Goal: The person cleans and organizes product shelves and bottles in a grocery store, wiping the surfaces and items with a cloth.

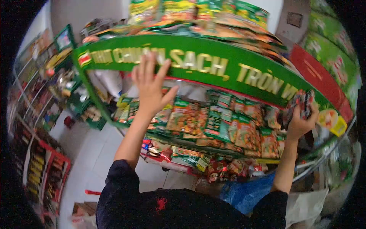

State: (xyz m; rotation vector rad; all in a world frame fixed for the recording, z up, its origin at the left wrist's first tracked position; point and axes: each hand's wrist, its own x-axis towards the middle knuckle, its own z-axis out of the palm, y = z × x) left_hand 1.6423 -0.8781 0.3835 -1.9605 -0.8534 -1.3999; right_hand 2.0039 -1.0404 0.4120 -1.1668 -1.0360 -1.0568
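My left hand (152, 86) has its fingers spread over the green sign board (232, 68) with gold lettering, empty. Toward the board's right end, my right hand (301, 120) has its fingers wrapped round a dark packet (301, 103) with red and pale marks, blurred by motion. Green and orange food packets (187, 116) fill the shelf below the board. More packets (236, 19) are stacked on top, above the lettering.
A wire rack (34, 76) and a red-edged rack (47, 171) stand at the left. Below the shelf lie red bags (225, 168) and a blue plastic sheet (248, 192). Green packs (331, 49) are stacked at the right. A cardboard box (84, 210) is on the floor.
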